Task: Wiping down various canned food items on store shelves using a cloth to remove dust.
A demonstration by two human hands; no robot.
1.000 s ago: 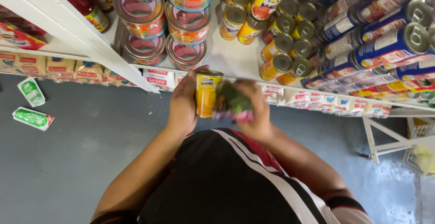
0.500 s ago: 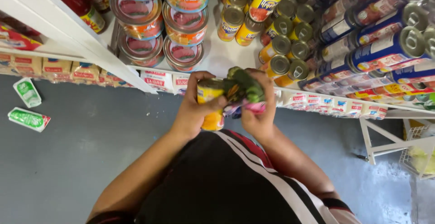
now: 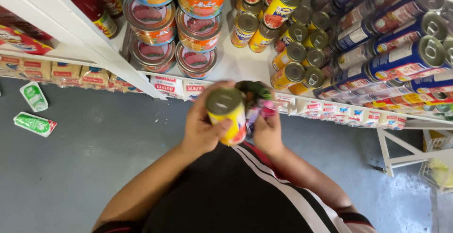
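My left hand (image 3: 203, 127) grips a yellow can (image 3: 228, 115) with a dull metal lid, held upright in front of my chest. My right hand (image 3: 268, 131) is closed on a bunched cloth (image 3: 257, 102) of green, pink and dark patches, pressed against the can's right side. Both hands sit just below the front edge of a white shelf (image 3: 236, 63). On that shelf, straight above the hands, stand more yellow cans (image 3: 295, 56) in rows.
Stacked round orange-labelled tins (image 3: 196, 30) stand at the shelf's left, blue cans lying on their sides (image 3: 401, 49) at the right. Bagged goods (image 3: 94, 76) fill a lower shelf. Two green-and-white packets (image 3: 34, 110) lie on the grey floor at left. A white metal frame (image 3: 406, 153) stands at right.
The can has turned so its lid faces the camera and sits higher in my left hand. The cloth has shifted from over the can to its right side.
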